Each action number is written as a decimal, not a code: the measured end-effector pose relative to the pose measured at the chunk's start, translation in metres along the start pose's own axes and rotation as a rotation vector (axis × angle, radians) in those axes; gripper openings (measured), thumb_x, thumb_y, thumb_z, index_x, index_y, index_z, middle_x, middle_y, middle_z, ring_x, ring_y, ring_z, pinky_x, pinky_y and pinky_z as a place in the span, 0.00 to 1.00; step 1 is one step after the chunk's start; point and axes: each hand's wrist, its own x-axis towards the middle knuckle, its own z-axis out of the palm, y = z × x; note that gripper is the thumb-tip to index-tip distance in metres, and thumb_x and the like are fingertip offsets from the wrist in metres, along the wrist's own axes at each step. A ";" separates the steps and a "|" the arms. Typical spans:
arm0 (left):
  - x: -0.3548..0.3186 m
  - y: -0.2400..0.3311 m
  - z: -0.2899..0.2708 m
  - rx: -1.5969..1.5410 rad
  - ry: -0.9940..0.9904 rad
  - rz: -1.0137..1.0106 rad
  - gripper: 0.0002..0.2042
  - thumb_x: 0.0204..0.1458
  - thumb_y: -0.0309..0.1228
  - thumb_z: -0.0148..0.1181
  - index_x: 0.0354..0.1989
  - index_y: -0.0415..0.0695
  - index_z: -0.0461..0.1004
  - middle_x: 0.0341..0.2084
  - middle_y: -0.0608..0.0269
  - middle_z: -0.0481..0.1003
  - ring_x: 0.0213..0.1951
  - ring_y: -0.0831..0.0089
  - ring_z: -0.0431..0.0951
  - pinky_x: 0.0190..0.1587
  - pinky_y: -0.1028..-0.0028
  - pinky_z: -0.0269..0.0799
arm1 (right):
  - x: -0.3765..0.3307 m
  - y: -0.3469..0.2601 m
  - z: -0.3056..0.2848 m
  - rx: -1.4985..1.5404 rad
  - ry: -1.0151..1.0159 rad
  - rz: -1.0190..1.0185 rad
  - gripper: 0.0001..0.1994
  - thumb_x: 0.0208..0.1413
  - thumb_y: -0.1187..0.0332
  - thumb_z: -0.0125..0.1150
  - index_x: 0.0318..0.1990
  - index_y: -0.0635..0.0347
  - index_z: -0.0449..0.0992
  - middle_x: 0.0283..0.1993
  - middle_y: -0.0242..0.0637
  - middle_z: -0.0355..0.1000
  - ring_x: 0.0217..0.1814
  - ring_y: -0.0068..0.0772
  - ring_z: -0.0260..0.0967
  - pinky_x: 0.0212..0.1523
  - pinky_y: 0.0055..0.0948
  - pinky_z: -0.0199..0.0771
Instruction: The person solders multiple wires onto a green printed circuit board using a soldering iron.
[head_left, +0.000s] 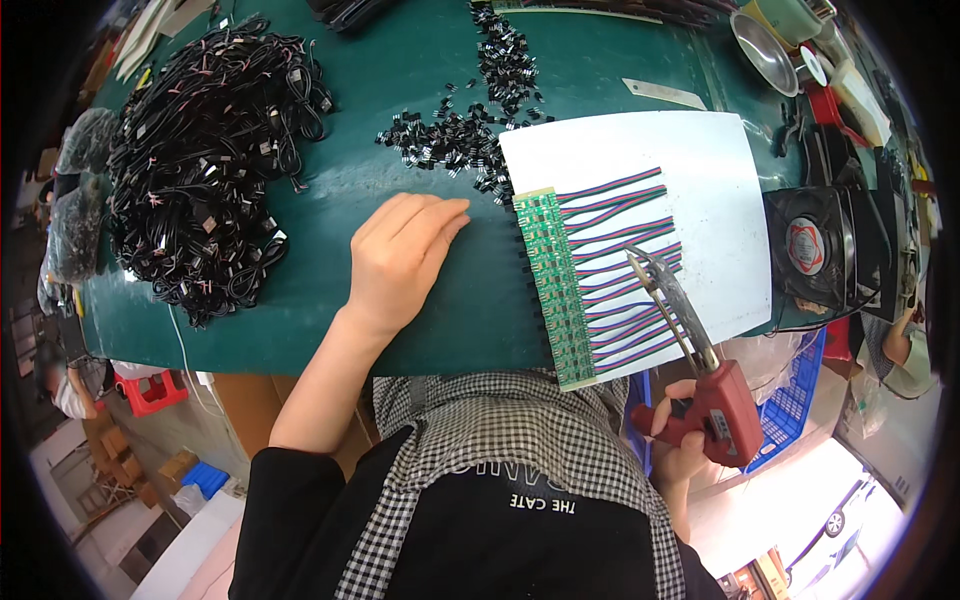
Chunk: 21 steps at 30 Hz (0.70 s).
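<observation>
My right hand (pixel 682 450) grips a red soldering gun (pixel 726 412) by its handle. The gun's long metal tip reaches up and left over striped ribbon wires (pixel 622 232). These wires run from a green circuit board panel (pixel 556 290) at the left edge of a white sheet (pixel 715 165). Small black connectors show along the panel's left side. To the panel's left, my left hand (pixel 395 250) is closed above the green table, thumb and fingers pressed together. Whatever those fingers may hold is hidden. Just beyond them lies a pile of loose black connectors (pixel 450 140).
A large heap of black cables (pixel 205 170) covers the table's left side. At the right stand a black fan (pixel 808 245) and a metal bowl (pixel 765 52). A flat metal blade (pixel 664 94) lies behind the sheet. Below the table edge is a blue crate (pixel 790 400).
</observation>
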 end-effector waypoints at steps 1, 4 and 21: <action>0.000 0.003 0.002 -0.003 -0.008 -0.001 0.04 0.41 0.18 0.60 0.27 0.37 0.75 0.26 0.60 0.74 0.26 0.72 0.74 0.31 0.79 0.69 | 0.002 -0.001 0.000 0.000 -0.009 0.005 0.38 0.45 0.43 0.59 0.51 0.69 0.57 0.39 0.44 0.66 0.19 0.22 0.60 0.17 0.18 0.59; 0.003 0.015 0.007 -0.316 -0.084 -0.338 0.04 0.42 0.17 0.59 0.28 0.35 0.75 0.27 0.62 0.74 0.27 0.76 0.74 0.31 0.79 0.69 | 0.010 -0.003 0.001 -0.013 -0.041 -0.008 0.37 0.45 0.43 0.58 0.49 0.70 0.59 0.38 0.45 0.66 0.19 0.22 0.61 0.17 0.18 0.59; 0.009 0.024 0.007 -0.880 -0.122 -0.889 0.02 0.44 0.20 0.59 0.27 0.36 0.75 0.23 0.67 0.75 0.25 0.83 0.74 0.28 0.84 0.69 | 0.028 -0.039 0.006 -0.366 -0.207 0.003 0.14 0.42 0.70 0.59 0.39 0.65 0.71 0.35 0.36 0.71 0.28 0.23 0.67 0.29 0.23 0.66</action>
